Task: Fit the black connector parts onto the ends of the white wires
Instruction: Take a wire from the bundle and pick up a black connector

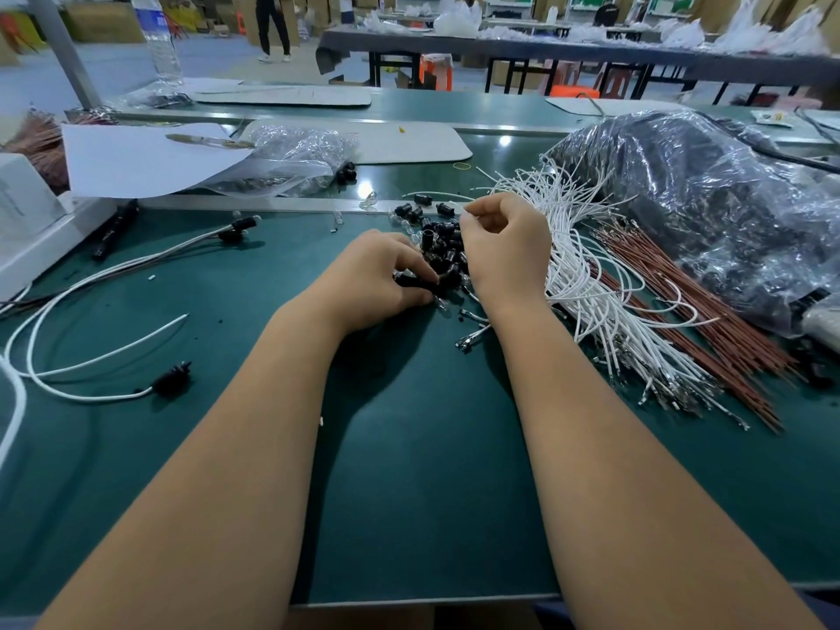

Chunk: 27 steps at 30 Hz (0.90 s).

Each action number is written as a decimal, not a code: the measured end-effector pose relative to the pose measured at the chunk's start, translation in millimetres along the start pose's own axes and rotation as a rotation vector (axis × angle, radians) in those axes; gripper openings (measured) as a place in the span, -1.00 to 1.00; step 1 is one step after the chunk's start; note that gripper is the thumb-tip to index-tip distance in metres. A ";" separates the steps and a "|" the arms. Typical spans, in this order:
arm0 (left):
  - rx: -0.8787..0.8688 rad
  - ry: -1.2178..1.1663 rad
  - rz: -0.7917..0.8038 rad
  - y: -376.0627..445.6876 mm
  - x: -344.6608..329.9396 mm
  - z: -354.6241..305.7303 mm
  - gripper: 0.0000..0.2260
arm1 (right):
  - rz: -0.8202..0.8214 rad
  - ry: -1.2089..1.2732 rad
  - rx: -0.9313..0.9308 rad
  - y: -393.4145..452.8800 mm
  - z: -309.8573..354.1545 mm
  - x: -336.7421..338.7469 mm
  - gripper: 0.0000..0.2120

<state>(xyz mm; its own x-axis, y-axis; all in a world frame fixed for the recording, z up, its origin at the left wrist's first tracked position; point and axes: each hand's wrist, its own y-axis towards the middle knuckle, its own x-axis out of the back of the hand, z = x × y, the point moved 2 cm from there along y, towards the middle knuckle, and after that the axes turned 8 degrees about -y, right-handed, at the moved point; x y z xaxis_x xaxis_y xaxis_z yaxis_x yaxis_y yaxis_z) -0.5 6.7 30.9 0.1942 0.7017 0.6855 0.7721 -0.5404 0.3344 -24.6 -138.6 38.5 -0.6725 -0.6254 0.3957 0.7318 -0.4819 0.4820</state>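
A heap of small black connector parts (443, 247) lies on the green mat, between my two hands. My left hand (377, 279) rests at the heap's near-left edge, its fingertips closed on a black connector part (409, 281). My right hand (504, 243) hovers over the heap's right side with fingers curled and thumb and forefinger pinched; what it pinches is too small to tell. A thick bundle of white wires (586, 266) with metal terminals fans out just right of that hand. Two white wires with black connectors fitted (170, 381) lie at the left.
Brown wires (682, 311) lie beside the white bundle. A large clear bag of dark parts (704, 206) fills the right. A smaller clear bag (291, 161), a white sheet (141, 156) and a white box (27, 220) sit at the back left. The mat's near edge (409, 600) is close.
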 end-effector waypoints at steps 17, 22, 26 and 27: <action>0.166 -0.877 -0.418 1.0 11.2 4.5 -0.85 | 0.140 0.333 -0.043 -6.9 10.9 -1.5 -0.82; 0.156 -0.885 -0.440 2.1 11.1 8.1 -0.84 | 0.124 0.310 0.010 -9.2 14.2 -3.4 -0.87; 0.129 -0.810 -0.433 1.7 11.0 8.1 -0.83 | 0.140 0.277 0.064 -9.7 15.0 -3.8 -0.83; 0.122 -0.793 -0.428 1.7 10.8 7.7 -0.83 | 0.147 0.264 0.077 -10.0 16.1 -4.8 -0.85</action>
<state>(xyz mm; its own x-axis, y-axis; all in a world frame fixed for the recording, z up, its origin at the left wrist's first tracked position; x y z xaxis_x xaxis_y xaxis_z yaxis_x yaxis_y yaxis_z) 7.5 16.9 33.9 0.2006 0.9692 -0.1429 0.9239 -0.1386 0.3568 -30.4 -120.9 44.4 -0.5007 -0.8277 0.2533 0.8016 -0.3329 0.4965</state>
